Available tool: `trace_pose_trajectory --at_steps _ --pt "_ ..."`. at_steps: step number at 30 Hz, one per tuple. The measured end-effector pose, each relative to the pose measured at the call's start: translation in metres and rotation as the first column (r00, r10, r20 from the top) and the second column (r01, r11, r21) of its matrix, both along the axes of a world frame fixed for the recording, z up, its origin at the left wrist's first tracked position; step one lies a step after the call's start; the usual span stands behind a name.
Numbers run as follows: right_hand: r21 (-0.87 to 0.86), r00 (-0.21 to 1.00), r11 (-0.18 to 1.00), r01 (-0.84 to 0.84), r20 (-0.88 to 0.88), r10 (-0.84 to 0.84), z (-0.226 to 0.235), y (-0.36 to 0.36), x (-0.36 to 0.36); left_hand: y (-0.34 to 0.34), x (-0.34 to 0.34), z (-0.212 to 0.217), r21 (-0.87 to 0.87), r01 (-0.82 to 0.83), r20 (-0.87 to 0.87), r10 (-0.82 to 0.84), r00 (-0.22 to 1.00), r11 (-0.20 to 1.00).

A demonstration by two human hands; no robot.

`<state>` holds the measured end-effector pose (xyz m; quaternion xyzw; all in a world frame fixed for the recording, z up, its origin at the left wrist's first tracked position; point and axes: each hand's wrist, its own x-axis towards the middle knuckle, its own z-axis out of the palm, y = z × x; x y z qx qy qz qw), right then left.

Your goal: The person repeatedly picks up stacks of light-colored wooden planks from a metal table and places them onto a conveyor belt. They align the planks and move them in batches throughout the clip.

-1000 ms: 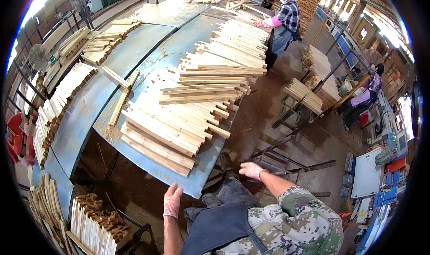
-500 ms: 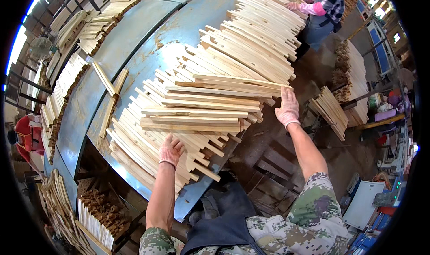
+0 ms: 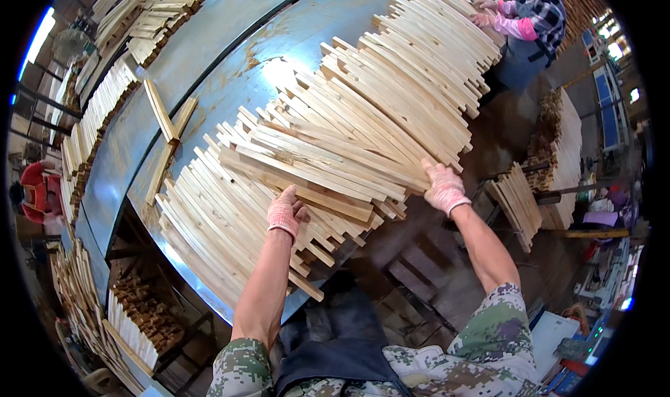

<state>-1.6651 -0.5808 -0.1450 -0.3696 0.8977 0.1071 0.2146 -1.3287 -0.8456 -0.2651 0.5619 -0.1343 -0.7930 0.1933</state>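
My left hand (image 3: 285, 214) lies flat on the slats (image 3: 314, 181); right hand (image 3: 443, 186), at 3 o'clock, clasps their ends. Stiff, light, splintery.

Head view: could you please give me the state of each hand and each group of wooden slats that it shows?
Left hand: gloved, flat on the slats, gripping nothing.
Right hand: gloved, fingers closed on the ends of the upper bundle.
Upper bundle of slats: lying across the pile, crosswise.
Pile of slats: fanned out, ends overhanging the edge.
Metal table: blue, rust-spotted.
Co-worker's hands: on the far slats.
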Motion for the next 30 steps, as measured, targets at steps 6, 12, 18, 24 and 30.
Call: trace_pose_trajectory --at_steps 6,12,18,24,30 --pt "0.017 0.982 1.000 -0.026 0.188 0.023 0.023 -0.029 0.057 0.021 -0.055 0.081 -0.159 0.022 0.374 0.040 0.927 0.987" --pt "-0.007 0.941 0.999 -0.044 0.335 0.044 0.014 -0.028 0.087 0.003 -0.011 0.019 -0.153 -0.064 0.295 0.108 0.949 0.986" --pt "-0.176 0.909 0.982 0.071 0.417 0.009 -0.029 -0.011 0.058 0.013 -0.021 0.044 -0.261 0.138 0.435 -0.011 0.900 0.955" --pt "-0.214 0.944 0.971 0.109 0.327 -0.034 -0.023 -0.028 0.081 0.029 -0.034 0.035 -0.374 0.530 0.683 -0.160 0.712 0.761" --pt "-0.706 0.913 0.587 0.397 0.369 -0.173 -0.073 0.024 0.093 0.066 -0.023 0.029 -0.452 0.529 0.576 -0.218 0.788 0.718"
